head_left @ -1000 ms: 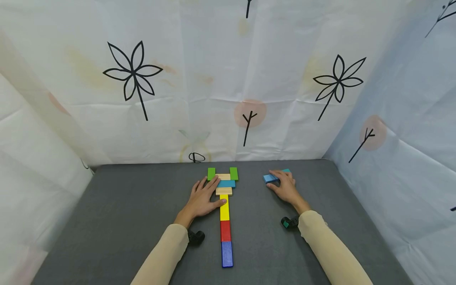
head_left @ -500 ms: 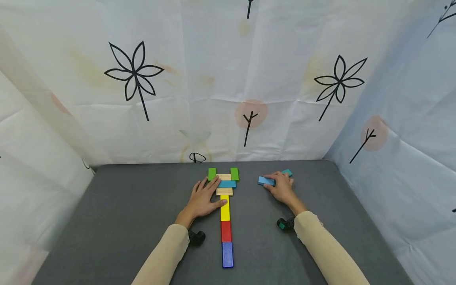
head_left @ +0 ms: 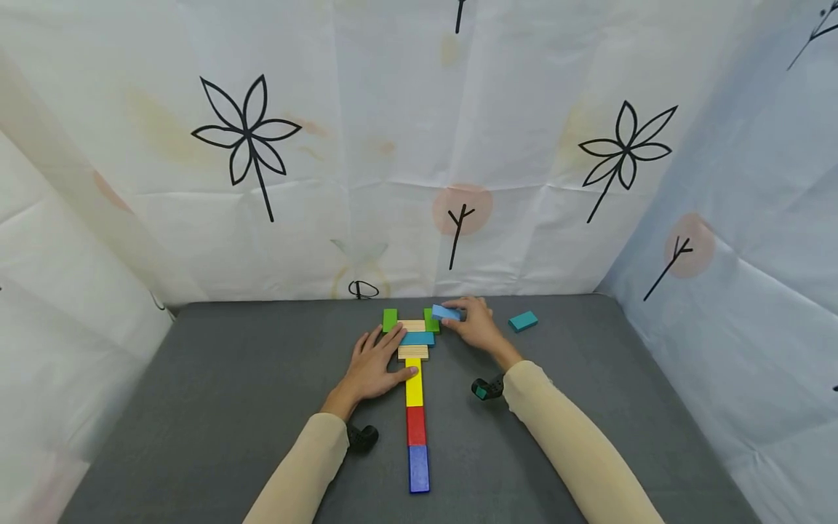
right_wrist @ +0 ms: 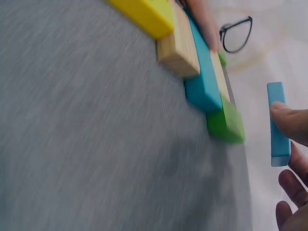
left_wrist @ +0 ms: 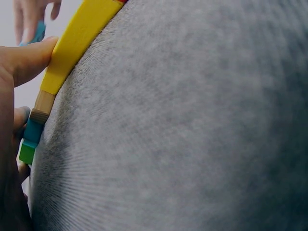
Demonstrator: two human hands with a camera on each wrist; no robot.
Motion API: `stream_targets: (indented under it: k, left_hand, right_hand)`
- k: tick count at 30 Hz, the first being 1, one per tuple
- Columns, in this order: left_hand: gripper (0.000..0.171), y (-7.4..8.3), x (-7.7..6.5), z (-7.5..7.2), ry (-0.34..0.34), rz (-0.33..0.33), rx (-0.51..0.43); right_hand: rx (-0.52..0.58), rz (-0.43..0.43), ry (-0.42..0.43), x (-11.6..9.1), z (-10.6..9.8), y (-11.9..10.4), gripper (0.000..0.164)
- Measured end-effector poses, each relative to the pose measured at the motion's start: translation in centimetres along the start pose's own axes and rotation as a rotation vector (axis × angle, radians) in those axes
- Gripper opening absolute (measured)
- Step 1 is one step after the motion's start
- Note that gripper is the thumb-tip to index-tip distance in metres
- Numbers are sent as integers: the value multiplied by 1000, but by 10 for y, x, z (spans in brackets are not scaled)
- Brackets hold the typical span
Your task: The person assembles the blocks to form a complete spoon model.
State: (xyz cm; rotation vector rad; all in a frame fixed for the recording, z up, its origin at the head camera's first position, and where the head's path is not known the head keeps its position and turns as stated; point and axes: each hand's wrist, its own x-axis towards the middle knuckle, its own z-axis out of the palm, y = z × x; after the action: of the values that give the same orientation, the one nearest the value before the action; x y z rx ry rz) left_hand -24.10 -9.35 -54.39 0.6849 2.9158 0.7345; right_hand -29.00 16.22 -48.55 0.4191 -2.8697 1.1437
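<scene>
My right hand (head_left: 478, 325) pinches a light blue block (head_left: 447, 313) between thumb and fingers. In the head view that block overlaps the right green block (head_left: 428, 319); in the right wrist view the held block (right_wrist: 277, 130) appears raised off the table. Fingers spread, my left hand (head_left: 368, 370) rests beside the row of blocks, its thumb on the yellow block (head_left: 414, 393) and its fingertips at the left end of a blue crosswise block (head_left: 419, 339). Plain wooden blocks (head_left: 414, 352) lie on either side of that blue one. Another green block (head_left: 390, 317) stands at the far left.
Nearer along the row lie a red block (head_left: 415, 426) and a dark blue block (head_left: 419, 469). A loose teal block (head_left: 523, 322) is on the grey table (head_left: 216, 407) at the back right. A patterned cloth wall (head_left: 366, 167) rises behind the table.
My right hand has carried the light blue block leftward from beside the teal block to the right green block. The teal block stays behind, uncovered. My left hand holds its place.
</scene>
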Motion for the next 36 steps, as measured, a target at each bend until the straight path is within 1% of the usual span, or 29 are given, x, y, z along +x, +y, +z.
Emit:
stream_targets:
  k: [6, 11, 17, 21, 25, 31, 36]
  left_hand:
    - [86, 1, 0, -1, -3, -5, -9]
    - [86, 1, 0, 0, 4, -1, -11]
    - [86, 1, 0, 0, 13, 8, -22]
    - [86, 0, 0, 1, 12, 7, -17]
    - [85, 0, 0, 1, 13, 9, -8]
    - [86, 0, 1, 1, 6, 9, -1]
    - [85, -1, 0, 1, 6, 7, -5]
  right_hand:
    - [18, -20, -48, 19, 14, -19, 36]
    - [38, -3, -67, 29, 22, -27, 36]
    - [20, 1, -80, 39, 31, -34, 34]
    - [21, 0, -100, 43, 35, -36, 33]
    - [23, 18, -114, 46, 39, -37, 31]
    - [-19, 54, -115, 50, 45, -36, 30]
    - [-47, 77, -133, 52, 49, -38, 30]
